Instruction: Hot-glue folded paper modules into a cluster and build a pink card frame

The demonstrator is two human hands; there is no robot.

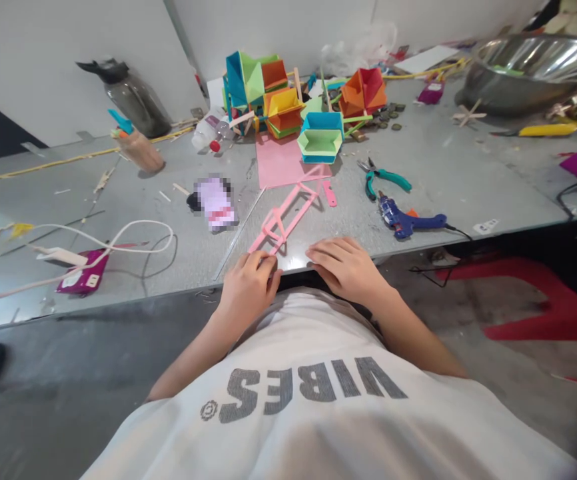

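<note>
A pink stick frame [288, 217] lies slanted on the grey table, its far end over a pink sheet [276, 163]. My left hand [251, 287] is at the table's front edge, its fingers curled over the frame's near end; what they grip is partly hidden. To the right of the frame, my right hand [346, 270] rests on the edge with fingers stretched out and nothing in it. A small pink piece [329, 194] lies beside the frame. Folded blue and green paper boxes [321, 138] stand just beyond.
A blue glue gun [408, 220] and teal pliers [388, 179] lie to the right. Behind are colourful paper boxes [258, 83], a dark bottle [131, 97] and a metal bowl [523, 80]. At left, a white cable [143, 223] loops near a purple box [83, 275].
</note>
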